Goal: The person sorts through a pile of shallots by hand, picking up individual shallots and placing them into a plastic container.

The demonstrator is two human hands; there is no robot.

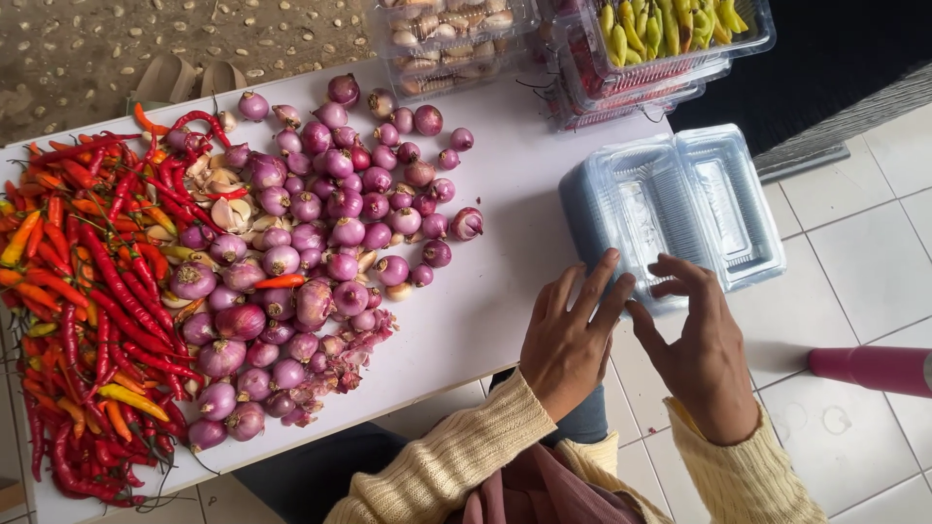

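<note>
— Left hand and right hand: both spread open, fingertips on the near edge of the clear plastic container stack, gripping nothing. Stack half off the tabletop corner.

— Risky. Could tip to the floor if nudged; could lift several nested at once.
</note>
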